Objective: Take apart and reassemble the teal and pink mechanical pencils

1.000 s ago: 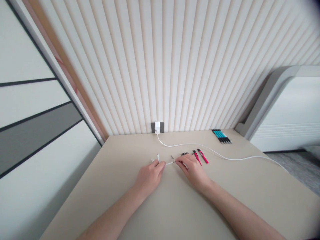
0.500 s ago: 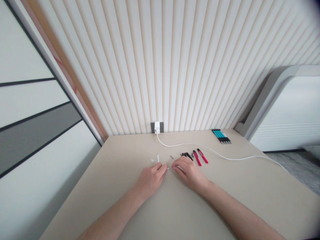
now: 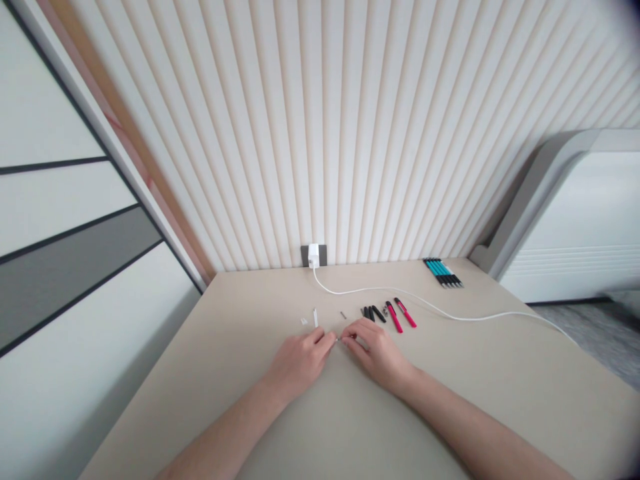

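My left hand (image 3: 300,360) and my right hand (image 3: 375,350) rest on the beige table (image 3: 450,387), fingertips pinched together around a tiny thin part (image 3: 338,339) between them. What that part is I cannot make out. Just beyond the hands lie small white pieces (image 3: 310,319), a short grey piece (image 3: 343,315), black pen parts (image 3: 373,313) and two pink pens (image 3: 400,313).
A row of teal and black pens (image 3: 443,272) lies at the back right. A white charger (image 3: 313,255) sits in a wall socket, and its white cable (image 3: 450,312) runs right across the table. A ribbed wall stands behind, a grey unit at right.
Both hands have drawn slightly toward me and closer together. The thin white piece seen between them earlier is now mostly hidden by the fingertips.
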Demonstrator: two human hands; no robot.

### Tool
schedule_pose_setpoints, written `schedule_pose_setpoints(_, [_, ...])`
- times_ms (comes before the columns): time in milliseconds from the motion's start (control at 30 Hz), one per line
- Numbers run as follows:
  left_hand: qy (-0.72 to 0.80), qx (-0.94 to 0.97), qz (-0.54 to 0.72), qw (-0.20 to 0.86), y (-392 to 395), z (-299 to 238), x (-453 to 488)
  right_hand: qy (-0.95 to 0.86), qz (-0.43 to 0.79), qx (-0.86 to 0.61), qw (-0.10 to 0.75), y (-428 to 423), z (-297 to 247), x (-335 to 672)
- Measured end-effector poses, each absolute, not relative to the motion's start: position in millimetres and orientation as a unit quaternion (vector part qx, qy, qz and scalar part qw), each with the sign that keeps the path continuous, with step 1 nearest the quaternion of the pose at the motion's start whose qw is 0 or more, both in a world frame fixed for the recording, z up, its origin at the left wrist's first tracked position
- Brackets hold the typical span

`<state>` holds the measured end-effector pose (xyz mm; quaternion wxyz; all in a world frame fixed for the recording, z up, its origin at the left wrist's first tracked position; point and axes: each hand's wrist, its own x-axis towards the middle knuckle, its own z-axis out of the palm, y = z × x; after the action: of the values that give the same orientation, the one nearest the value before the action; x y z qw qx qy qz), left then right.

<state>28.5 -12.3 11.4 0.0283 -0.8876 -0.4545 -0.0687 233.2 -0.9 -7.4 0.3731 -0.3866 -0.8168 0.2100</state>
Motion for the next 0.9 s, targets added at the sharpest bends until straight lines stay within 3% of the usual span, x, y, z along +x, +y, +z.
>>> schedule_pose_setpoints(900, [-0.470,-0.878,-0.077,0.051,-10.8,9.1,29.1,-0.804,0.239,-0.391,0.378,2.3,-9.1,237.8])
